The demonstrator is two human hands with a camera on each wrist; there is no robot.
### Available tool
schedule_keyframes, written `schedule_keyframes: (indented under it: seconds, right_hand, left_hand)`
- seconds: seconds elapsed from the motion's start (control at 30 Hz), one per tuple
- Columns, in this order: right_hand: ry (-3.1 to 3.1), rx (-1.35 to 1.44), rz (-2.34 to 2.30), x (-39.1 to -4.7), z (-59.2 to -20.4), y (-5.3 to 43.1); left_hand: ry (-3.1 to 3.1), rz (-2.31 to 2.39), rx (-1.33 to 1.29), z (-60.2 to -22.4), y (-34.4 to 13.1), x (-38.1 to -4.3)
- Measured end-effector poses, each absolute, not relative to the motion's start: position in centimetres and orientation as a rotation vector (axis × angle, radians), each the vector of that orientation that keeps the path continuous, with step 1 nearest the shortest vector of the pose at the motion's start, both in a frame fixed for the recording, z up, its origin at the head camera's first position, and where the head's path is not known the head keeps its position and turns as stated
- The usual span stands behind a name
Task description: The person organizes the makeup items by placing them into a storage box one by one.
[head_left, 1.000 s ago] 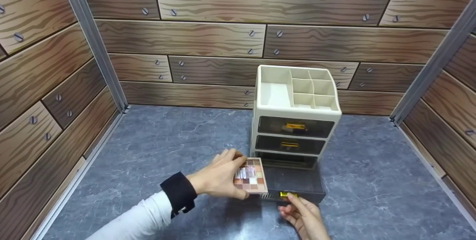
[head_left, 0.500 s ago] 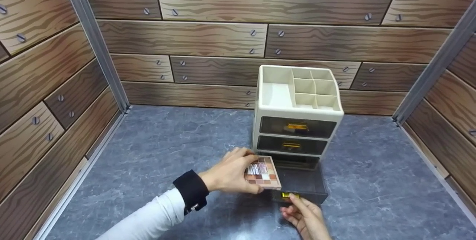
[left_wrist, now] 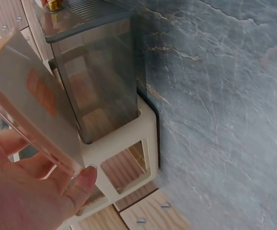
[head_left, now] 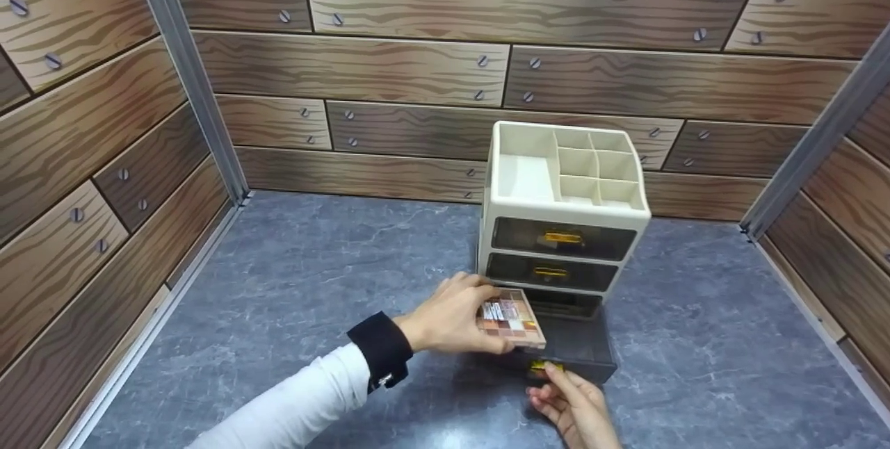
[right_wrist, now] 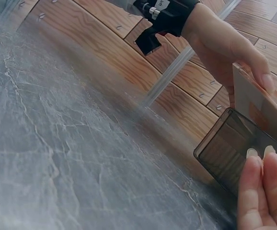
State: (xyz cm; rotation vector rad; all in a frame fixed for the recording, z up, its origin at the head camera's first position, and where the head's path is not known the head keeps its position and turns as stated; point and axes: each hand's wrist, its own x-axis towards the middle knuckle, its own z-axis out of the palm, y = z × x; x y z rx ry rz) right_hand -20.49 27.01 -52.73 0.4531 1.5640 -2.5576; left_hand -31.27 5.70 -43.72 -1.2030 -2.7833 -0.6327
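My left hand grips an eyeshadow palette by its edges, thumb at the near side and fingers at the far side. Colored pans show through its top, and its plain back with an orange patch faces the left wrist camera. The palette is tilted and overlaps the left part of a pulled-out dark see-through drawer in the head view. At the drawer's front, my right hand pinches the gold handle, its other fingers loosely bent below. The palette and left hand hide the drawer's left side.
The drawer belongs to a cream desktop organizer with divided compartments on top and two closed drawers above the pulled-out one. It stands on a grey marbled surface, with wood-plank-patterned walls behind and at both sides.
My left hand has carried the palette rightward from the drawer's left side to over it, tilting it more. My right hand stays at the handle. The head view has shifted slightly.
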Motion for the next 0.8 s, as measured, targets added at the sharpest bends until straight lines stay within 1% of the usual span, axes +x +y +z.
schedule_keyframes:
  seconds: [0.3,0.47,0.8]
  right_hand:
    - [1.524,0.458,-2.568,-20.4,-52.8,27.1]
    - [1.51,0.44,-2.574,-20.3,-52.9,27.1]
    - [1.551,0.357,-2.587,-20.2,-53.1,27.1]
  left_hand:
    - [-2.759,-0.754,-1.231,-44.0,7.3,-31.6]
    - [-2.749,-0.732,-1.259,-44.3,7.9,-31.6]
    - [-2.69,-0.615,-1.201,-44.5,8.8,-31.0]
